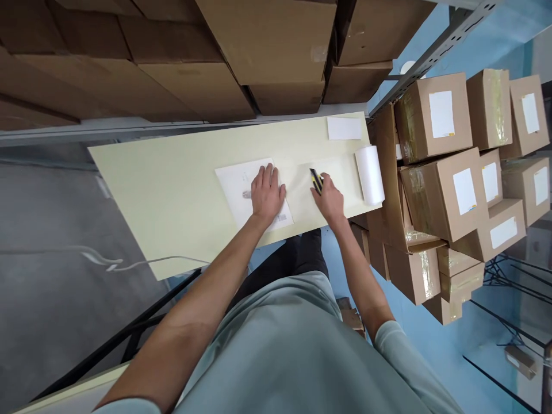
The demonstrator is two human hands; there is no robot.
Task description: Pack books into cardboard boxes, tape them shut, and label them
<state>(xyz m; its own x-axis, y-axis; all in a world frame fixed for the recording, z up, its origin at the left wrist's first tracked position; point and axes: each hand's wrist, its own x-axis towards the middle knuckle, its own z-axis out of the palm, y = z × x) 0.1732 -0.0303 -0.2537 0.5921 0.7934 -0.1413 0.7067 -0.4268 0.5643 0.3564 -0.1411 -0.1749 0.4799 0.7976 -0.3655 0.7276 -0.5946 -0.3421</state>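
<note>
My left hand (267, 194) lies flat with fingers stretched out on a white printed sheet (237, 187) on the pale tabletop (172, 195). My right hand (330, 198) is closed round a black-and-yellow tool (316, 179), perhaps a cutter or pen, whose tip rests on the table just right of the sheet. A roll of white paper (370, 174) lies right of my right hand, near the table's end. A small white card (344, 128) sits at the table's far right corner.
Stacked brown cartons (267, 40) line the far side behind the table. More taped cartons with white labels (435, 115) are piled at the right, beside a grey metal rack post (431, 54). Grey floor lies to the left and blue floor below right.
</note>
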